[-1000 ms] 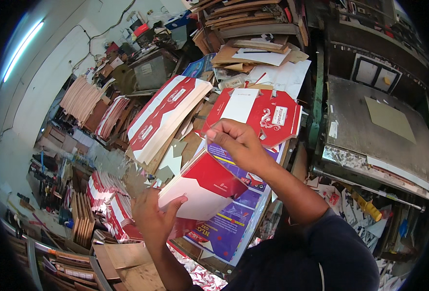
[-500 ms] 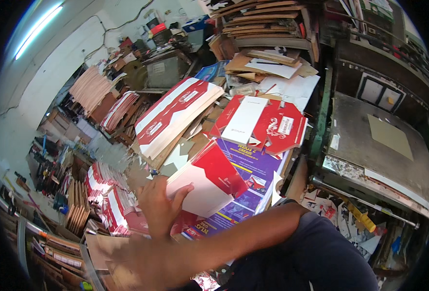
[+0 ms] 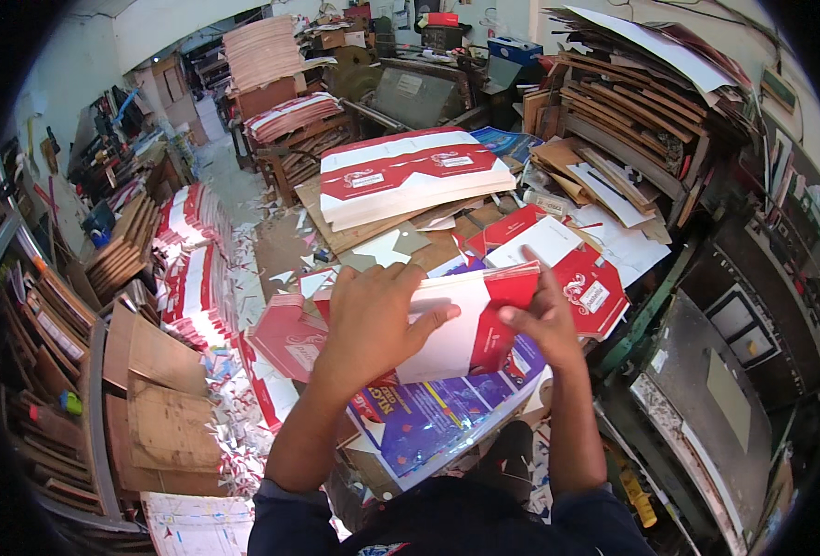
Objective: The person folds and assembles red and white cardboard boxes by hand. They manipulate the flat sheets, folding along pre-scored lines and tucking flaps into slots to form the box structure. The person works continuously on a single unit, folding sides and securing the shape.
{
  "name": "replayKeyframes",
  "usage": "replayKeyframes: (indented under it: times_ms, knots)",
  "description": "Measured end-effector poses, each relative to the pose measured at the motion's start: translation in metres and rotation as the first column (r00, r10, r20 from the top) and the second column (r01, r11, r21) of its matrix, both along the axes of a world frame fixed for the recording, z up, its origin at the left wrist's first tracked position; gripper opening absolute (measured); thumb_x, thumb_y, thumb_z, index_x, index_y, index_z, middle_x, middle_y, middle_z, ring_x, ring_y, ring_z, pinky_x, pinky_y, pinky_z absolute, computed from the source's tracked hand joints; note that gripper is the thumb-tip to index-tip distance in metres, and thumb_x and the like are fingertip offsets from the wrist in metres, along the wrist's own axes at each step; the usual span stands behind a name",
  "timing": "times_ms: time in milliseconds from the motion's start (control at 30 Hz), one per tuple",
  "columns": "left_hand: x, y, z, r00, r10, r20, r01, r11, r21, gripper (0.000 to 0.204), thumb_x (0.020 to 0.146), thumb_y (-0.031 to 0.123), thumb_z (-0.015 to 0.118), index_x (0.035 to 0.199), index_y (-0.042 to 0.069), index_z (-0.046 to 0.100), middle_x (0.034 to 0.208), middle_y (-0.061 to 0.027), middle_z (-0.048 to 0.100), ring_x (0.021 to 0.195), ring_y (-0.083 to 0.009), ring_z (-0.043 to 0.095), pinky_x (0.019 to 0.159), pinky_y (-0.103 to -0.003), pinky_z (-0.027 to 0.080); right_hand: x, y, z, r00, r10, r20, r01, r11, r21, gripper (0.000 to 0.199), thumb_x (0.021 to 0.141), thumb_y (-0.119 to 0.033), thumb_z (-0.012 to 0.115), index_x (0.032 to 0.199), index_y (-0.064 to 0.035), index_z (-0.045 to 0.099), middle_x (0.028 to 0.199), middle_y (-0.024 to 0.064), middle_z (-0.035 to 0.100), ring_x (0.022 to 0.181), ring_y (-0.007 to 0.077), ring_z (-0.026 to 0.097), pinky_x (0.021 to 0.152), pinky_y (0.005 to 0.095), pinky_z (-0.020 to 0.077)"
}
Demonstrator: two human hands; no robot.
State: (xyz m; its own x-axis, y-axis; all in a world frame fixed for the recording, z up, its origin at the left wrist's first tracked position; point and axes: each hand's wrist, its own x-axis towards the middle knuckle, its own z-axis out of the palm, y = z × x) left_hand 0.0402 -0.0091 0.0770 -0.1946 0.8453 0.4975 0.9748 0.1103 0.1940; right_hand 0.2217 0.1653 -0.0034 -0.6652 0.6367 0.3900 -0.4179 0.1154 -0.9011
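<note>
Over the purple sheet (image 3: 428, 422), both hands clamp a red-and-white carton blank (image 3: 470, 320).
My left hand (image 3: 373, 320) grips its white panel from above, fingers pinched shut on it; my right hand (image 3: 544, 320) pinches the red flap. I judge a fold is under way; next comes pressing the crease flat. Behind sits a stack of blanks (image 3: 410, 176).

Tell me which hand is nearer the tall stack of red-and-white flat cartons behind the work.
Left. The left hand lies just below the stack, on the held carton blank; the right hand sits farther right.
</note>
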Motion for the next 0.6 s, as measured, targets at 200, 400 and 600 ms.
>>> replayKeyframes:
  times_ms: [200, 400, 600]
  knots:
    - [-0.003, 0.013, 0.000, 0.997, -0.058, -0.043, 0.061, 0.995, 0.084, 0.047, 0.087, 0.050, 0.069, 0.101, 0.006, 0.069, 0.085, -0.0138, 0.069, 0.080, -0.0328, 0.067, 0.076, -0.045, 0.045, -0.024, -0.006, -0.018, 0.994, -0.098, 0.052, 0.094, 0.993, 0.073, 0.045, 0.086, -0.015, 0.079, 0.123, -0.0017, 0.058, 0.112, 0.0077, 0.069, 0.101, 0.0145, 0.065, 0.089, 0.0314, 0.0518]
    - [-0.014, 0.020, 0.007, 0.956, -0.094, 0.279, 0.108, 0.994, -0.033, 0.037, 0.087, 0.042, 0.072, 0.092, 0.005, 0.072, 0.077, -0.0133, 0.069, 0.070, -0.0289, 0.067, 0.066, -0.040, 0.049, -0.023, -0.014, -0.019, 0.993, -0.119, -0.012, 0.120, 0.990, 0.080, 0.041, 0.087, -0.015, 0.079, 0.120, -0.0002, 0.059, 0.108, 0.0085, 0.070, 0.097, 0.0143, 0.066, 0.086, 0.0306, 0.0526]
    - [-0.037, 0.028, 0.022, 0.780, -0.151, 0.608, 0.338, 0.918, -0.206, 0.033, 0.091, 0.036, 0.072, 0.090, 0.003, 0.072, 0.077, -0.0035, 0.068, 0.075, -0.0096, 0.059, 0.071, -0.029, 0.048, -0.016, -0.014, -0.024, 0.996, -0.084, 0.026, 0.083, 0.996, 0.039, 0.041, 0.086, -0.018, 0.080, 0.117, 0.0000, 0.060, 0.104, 0.0086, 0.070, 0.090, 0.0127, 0.066, 0.078, 0.0280, 0.0535]
